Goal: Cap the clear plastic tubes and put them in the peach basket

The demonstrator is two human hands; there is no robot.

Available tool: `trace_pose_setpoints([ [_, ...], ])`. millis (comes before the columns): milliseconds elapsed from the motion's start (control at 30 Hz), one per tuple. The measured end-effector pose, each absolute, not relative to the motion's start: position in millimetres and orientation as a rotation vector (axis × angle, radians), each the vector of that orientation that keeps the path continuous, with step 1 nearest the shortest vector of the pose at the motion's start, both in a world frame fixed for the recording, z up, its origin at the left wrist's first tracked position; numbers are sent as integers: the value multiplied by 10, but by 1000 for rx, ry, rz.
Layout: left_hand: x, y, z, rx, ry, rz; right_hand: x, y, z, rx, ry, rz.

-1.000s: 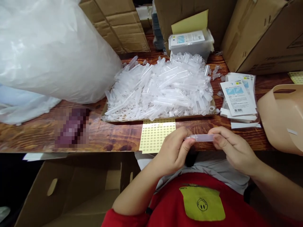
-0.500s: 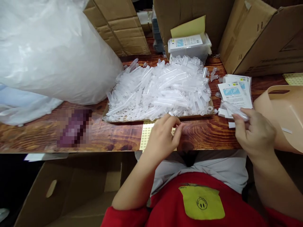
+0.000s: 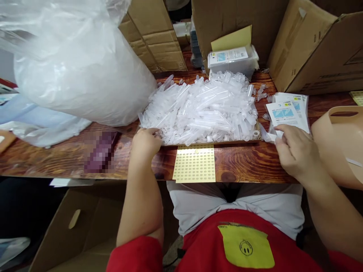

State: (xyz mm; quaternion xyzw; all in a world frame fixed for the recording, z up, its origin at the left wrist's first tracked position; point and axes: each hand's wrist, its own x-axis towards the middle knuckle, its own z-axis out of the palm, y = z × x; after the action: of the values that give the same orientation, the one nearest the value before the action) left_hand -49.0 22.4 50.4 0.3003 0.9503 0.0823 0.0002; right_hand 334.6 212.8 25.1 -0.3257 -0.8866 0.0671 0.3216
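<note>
Since the earlier frame, left hand [image 3: 146, 142] has shifted from the sticker sheet [image 3: 195, 164] to 10 o'clock, fingers curled on the near-left edge of the tube pile [image 3: 202, 109]; contents cannot be told. Right hand [image 3: 295, 151], at 2 o'clock, pinches a clear tube [image 3: 264, 134] against the printed pouches [image 3: 289, 113].

wooden table [image 3: 244, 162]; tube tray [image 3: 198, 109], sticker sheet [image 3: 195, 163], leaflets [image 3: 289, 112], plastic bag [image 3: 76, 71]

We read no clear text: white printed cards with blue panels [image 3: 287, 113] carry barcode and tiny illegible print; yellow chest patch [image 3: 245, 246] shows smiley face sign.
</note>
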Motion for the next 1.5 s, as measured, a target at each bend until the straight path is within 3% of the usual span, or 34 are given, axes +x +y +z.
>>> trace_pose_setpoints([
  [133, -555, 278, 500, 907, 2983, 172, 3323, 2046, 408, -1061, -2108, 704],
  [400, -496, 303, 524, 903, 2984, 143, 3389, 1787, 562, -894, -2283, 1051],
  [533, -460, 298, 541, 830, 2989, 275, 3260, 1587, 564, -844, -2042, 1722],
  [667, -470, 233, 546, 710, 2920, 644, 3094, 1478, 480, -790, -1459, 2212],
  [867, -504, 84, 447, 530, 2653, 1376, 2943, 1477, 325, -882, -1047, 2236],
  [1000, -387, 99, 429, 338, 2176, 2017, 2803, 1398, 384, -934, -985, 2337],
  [1133, -282, 139, 452, 161, 1707, 2273, 2680, 1310, 543, -758, -1129, 2487],
  [1333, -452, 200, 468, 178, 1643, 2123, 2531, 1229, 712, -618, -1333, 2564],
  [1433, -565, 276, 490, 380, 2138, 1805, 2441, 1158, 737, -565, -1372, 2626],
  [1500, -599, 333, 504, 663, 2582, 1414, 2388, 1107, 733, -554, -1359, 2638],
])
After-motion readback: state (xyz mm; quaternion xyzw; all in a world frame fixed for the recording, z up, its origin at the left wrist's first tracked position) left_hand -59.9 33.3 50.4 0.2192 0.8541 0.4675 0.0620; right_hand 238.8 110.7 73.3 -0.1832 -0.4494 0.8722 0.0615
